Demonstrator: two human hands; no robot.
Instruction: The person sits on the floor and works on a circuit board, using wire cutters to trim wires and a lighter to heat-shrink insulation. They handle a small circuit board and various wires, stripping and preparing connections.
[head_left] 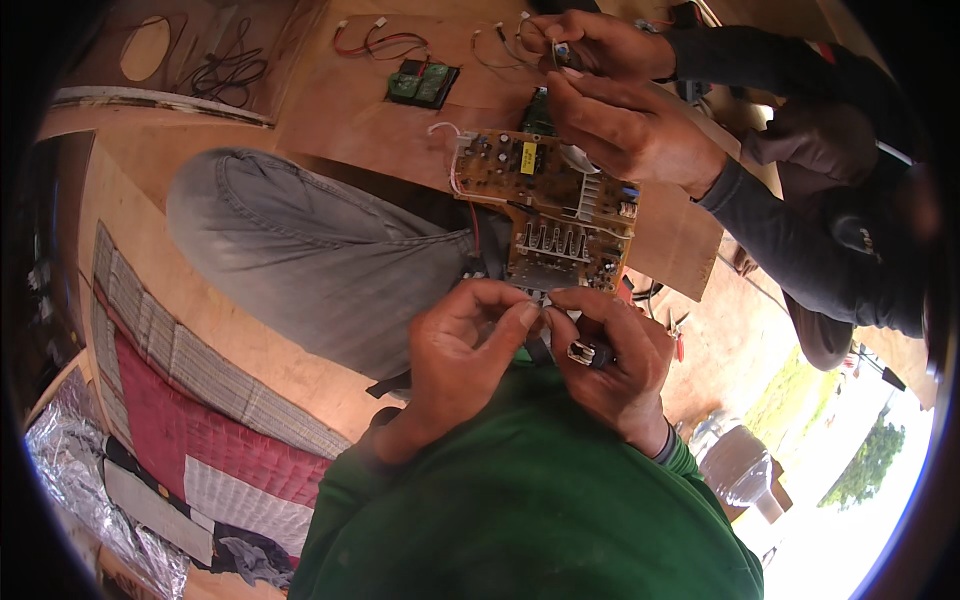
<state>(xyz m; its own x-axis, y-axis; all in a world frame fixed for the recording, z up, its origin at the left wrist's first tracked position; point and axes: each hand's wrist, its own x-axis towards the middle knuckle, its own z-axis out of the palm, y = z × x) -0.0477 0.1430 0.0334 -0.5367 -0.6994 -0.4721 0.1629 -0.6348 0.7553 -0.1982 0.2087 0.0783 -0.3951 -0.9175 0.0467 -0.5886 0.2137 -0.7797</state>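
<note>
My left hand [462, 348] is closed in a pinch, thumb against forefinger. My right hand [622, 358] pinches at the same spot, so the fingertips of both nearly meet. Between them shows a small pale piece [541, 299], too small to name. A dark object with a shiny metal part [584, 352] sits at the curled fingers of my right hand; I cannot tell if it is a ring. Just beyond my fingertips lies a brown circuit board [490, 180] with metal heat sinks [556, 243], capacitors and a yellow-labelled transformer [528, 156].
Across from me, another person's hands [640, 135] hold a small part above the board. A green circuit module [422, 84] and loose wires [375, 40] lie farther off. Red-handled pliers [678, 335] and a clear plastic bottle [738, 465] are at the right. My grey-trousered leg [310, 255] extends left.
</note>
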